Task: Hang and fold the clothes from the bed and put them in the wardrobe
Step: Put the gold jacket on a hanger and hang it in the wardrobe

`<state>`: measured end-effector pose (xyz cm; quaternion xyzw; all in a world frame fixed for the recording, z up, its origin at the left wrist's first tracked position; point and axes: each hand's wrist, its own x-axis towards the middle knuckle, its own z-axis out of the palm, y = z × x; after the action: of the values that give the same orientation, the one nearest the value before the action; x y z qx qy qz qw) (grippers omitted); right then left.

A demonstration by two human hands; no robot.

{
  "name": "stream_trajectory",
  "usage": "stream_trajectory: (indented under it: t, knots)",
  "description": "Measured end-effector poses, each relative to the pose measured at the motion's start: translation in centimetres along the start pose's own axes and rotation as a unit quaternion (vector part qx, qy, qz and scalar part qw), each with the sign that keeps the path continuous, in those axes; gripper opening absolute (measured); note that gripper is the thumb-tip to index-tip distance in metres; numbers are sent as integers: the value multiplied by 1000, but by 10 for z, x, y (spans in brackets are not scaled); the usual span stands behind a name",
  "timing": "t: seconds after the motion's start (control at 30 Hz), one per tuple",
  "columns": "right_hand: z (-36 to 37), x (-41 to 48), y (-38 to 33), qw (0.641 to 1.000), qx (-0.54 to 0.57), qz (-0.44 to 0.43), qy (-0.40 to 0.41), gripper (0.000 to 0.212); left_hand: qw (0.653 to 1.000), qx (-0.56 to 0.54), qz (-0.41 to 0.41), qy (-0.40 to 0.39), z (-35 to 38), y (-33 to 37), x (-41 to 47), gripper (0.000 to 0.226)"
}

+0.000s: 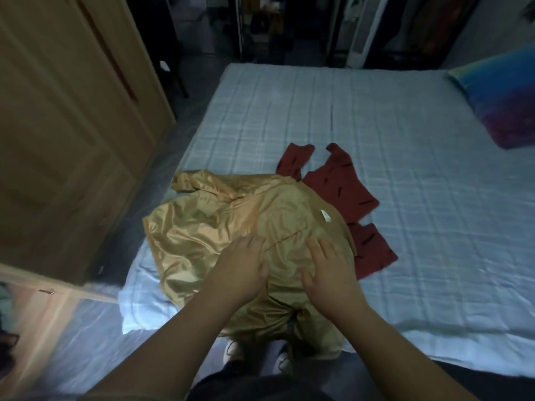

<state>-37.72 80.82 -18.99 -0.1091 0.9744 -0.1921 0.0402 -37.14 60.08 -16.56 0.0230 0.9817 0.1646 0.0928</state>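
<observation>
Your two bare forearms are reaching forward from the bottom of the view, above your dark clothing and a pair of pale shoes (231,350) that are showing at the foot of the bed (405,140). Your left hand (241,264) and your right hand (327,264) are lying palm down, side by side, on a shiny gold garment (202,227). On both hands the fingers (314,246) are stretching out straight and slightly spread, gripping nothing and only pressing flat on the cloth.

That gold garment is lying at the near left corner of the bed. Its near end is draping over the edge towards your shoes, and its long axis is running from that edge away and to the left, where a rumpled end is pointing towards the far left. A small white label (324,215) is showing on its right side, just beyond your right hand. Whether the far end is a collar or a sleeve, you cannot tell.

Just to the right, a dark red garment (341,186) with short dark marks is lying flat, its left edge tucked under the gold one and its two narrow ends pointing away from you.

Beyond these, the pale checked sheet is stretching to the far edge. A wooden wardrobe door (72,111) is standing on your left, and a blue and purple pillow (503,99) is lying at the far right.
</observation>
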Motion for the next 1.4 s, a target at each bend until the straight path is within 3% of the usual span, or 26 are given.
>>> stream_trajectory:
  t: [0.23,0.47,0.63,0.77,0.83,0.93,1.03,1.13,1.23,1.4]
  knots:
    - [-3,5,56,998,19,60,17,60,997,24,47,-50,25,30,53,59]
    - [-3,36,111,984,19,176,-20,56,990,0,93,-107,53,61,147,56]
    - [5,88,140,966,81,244,-2,33,978,-6,125,-164,75,73,226,54]
    - [30,134,164,943,142,299,-33,12,972,9,141,-189,92,74,289,50]
    - [52,149,180,924,174,333,-69,15,967,2,145,-211,104,72,318,50]
    - [70,172,192,898,205,376,-100,38,955,-9,160,-248,125,69,355,49]
    - [79,196,201,867,256,417,-89,33,944,15,184,-273,148,71,392,53]
    - [94,220,219,870,269,409,-57,33,931,47,225,-282,174,74,431,56]
    - [120,244,241,859,291,415,-63,55,917,67,257,-299,200,78,467,69]
    - [173,271,272,871,241,399,-154,63,873,167,308,-339,240,69,502,79]
